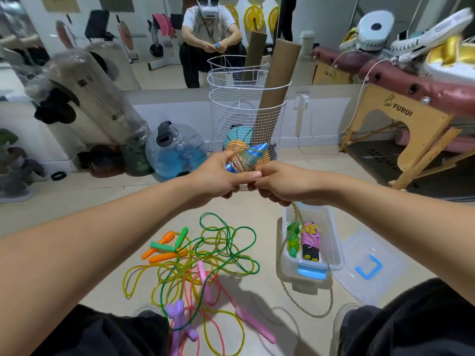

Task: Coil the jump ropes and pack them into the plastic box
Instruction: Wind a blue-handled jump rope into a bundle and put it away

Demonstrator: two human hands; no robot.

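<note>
My left hand (218,177) grips the blue handles of a jump rope (248,156) with braided cord wound around them, held up in front of me. My right hand (279,183) pinches the loose braided cord (295,214), which hangs down and loops over the floor by the clear plastic box (336,249). Inside the box lie a green-handled rope (293,238) and a pink coiled rope with black handles (310,240). On the floor to the left, a tangle of yellow, green and pink ropes (205,263) lies with orange, green, pink and purple handles.
The box's clear lid (370,265) with a blue latch lies on the floor right of the box. A white wire basket (248,119) holding cardboard tubes stands ahead. A water-filled weight bag (174,150) is at the left, a wooden massage table (401,119) at the right. A mirror wall is behind.
</note>
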